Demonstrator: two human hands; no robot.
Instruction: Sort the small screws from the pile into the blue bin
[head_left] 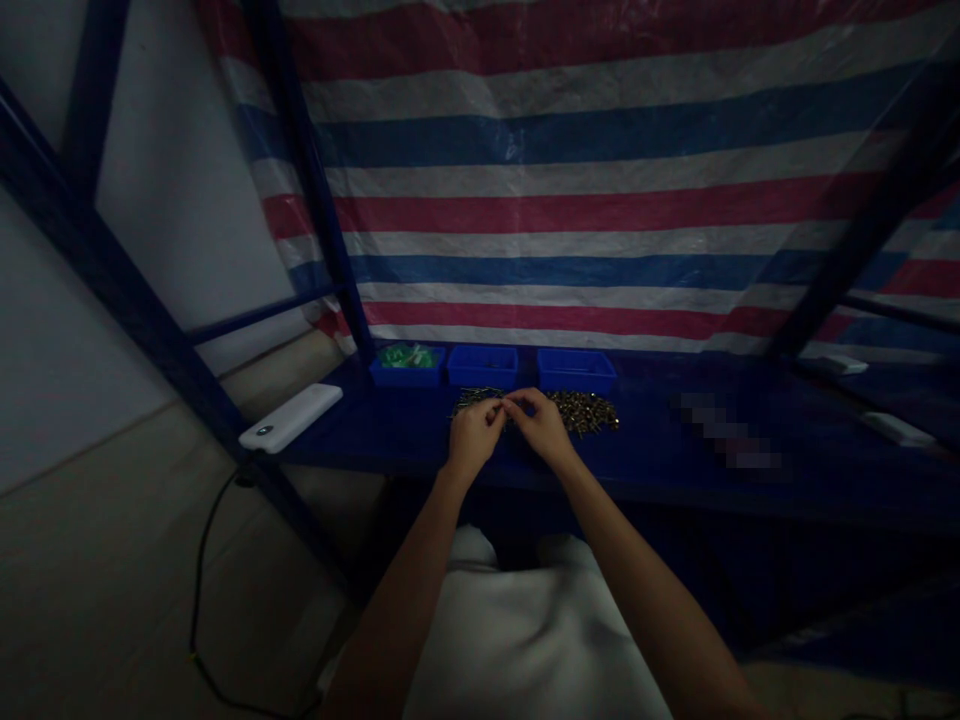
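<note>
My left hand (474,432) and my right hand (541,425) meet at the fingertips over the blue shelf, both closed in a pinch. Whatever sits between the fingers is too small and dark to make out. Just behind my left hand lies a pile of thin metal pins or screws (477,396), partly covered by the hand. Beside my right hand spreads a heap of small brass-coloured metal pieces (589,411). Behind the piles stand a blue tray (484,380) in the middle and another blue tray (576,382) to its right.
A third blue tray (407,378) at the left holds green and clear plastic. Farther left lies a white power-bank-like device (292,418) with a cable (199,590) hanging down. A blurred-out object (727,435) lies right. Blue posts (311,170) frame the striped sheet (525,210).
</note>
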